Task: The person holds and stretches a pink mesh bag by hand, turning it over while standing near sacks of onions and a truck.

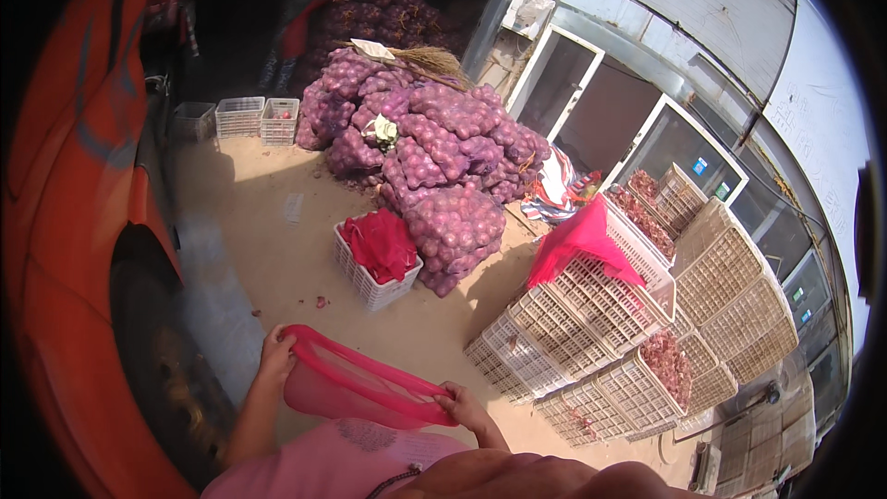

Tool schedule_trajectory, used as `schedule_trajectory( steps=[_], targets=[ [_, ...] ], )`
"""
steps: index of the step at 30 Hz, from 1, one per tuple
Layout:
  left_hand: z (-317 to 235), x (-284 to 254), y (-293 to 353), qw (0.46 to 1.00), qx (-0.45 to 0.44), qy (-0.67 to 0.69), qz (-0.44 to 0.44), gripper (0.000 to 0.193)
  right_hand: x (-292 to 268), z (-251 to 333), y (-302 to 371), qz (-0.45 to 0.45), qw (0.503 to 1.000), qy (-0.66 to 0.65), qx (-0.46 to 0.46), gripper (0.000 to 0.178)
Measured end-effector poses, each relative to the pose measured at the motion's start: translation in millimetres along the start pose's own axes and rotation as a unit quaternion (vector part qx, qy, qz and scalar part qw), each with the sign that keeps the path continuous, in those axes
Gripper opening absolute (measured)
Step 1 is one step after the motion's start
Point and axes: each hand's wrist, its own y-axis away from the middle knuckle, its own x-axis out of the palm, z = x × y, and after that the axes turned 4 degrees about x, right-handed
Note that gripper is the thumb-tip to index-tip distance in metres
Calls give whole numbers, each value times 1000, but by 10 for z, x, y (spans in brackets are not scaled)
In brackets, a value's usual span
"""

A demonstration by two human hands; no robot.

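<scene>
the fingers of the left hand [276,348] are clenched on the rim of a red mesh bag [356,386], at its upper left end. the fingers of the right hand [465,405] are clenched on the same rim at its lower right end. so the bag is stretched between both hands, and its long axis runs from upper left to lower right, just in front of the person's body. the mouth of the bag seems to be held open, and the net hangs slack between the two grips. both hands are equally on it; neither is nearer.

under the bag is a sandy concrete floor [277,249]. further ahead stands a white plastic crate [370,285] filled with more red mesh bags, and behind it a big pile of filled purple sacks of onions [434,157]. to the right are stacked white crates [591,333], some with red produce inside. on the left is the side of an orange vehicle [74,222], close to the left arm.
</scene>
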Motion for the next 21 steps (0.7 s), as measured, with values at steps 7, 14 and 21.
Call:
schedule_trajectory(
  steps=[7,14,21],
  targets=[
    [127,-10,91,972,-117,-117,170,19,-262,-583,-293,-304,945,21,-119,17],
    [28,59,340,886,-213,217,351,42,-586,-129,-81,124,780,-613,-27,37],
    [-77,38,104,978,90,-177,58,19,-133,156,156,124,965,-232,-2,39]
  ],
)
